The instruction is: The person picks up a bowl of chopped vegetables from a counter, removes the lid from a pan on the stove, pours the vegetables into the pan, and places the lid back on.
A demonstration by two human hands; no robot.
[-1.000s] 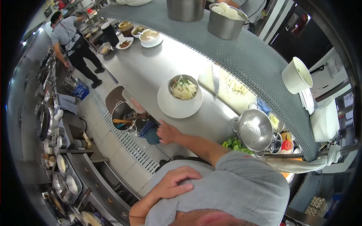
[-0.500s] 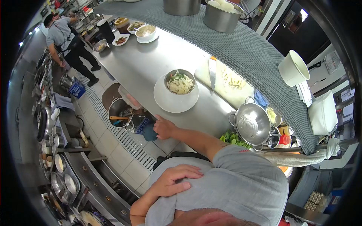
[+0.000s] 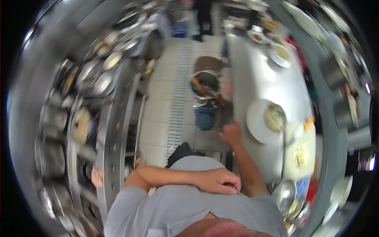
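Observation:
My right hand (image 3: 232, 135) rests at the near edge of the steel counter (image 3: 252, 59), fingers loosely apart and blurred, with nothing seen in it. Just beyond it stands a white plate (image 3: 256, 125) bearing a metal bowl (image 3: 282, 122) of pale shredded food with green bits on top. Across the front of my grey shirt (image 3: 177, 201) lies my left arm. Its hand (image 3: 219, 181) is against the shirt, fingers curled in, and no object shows in it.
A cutting board (image 3: 303, 158) with chopped pale food and a knife (image 3: 296, 134) lies to the right, near metal colanders (image 3: 284, 195). A pot (image 3: 205, 83) stands by the floor drain (image 3: 179, 87). Stoves line the left; a person (image 3: 203, 17) stands far ahead.
My view has swung left, blurring the picture, so the counter now runs along the right. My left hand has gone from flat on the shirt to curled. The right hand stays by the counter edge.

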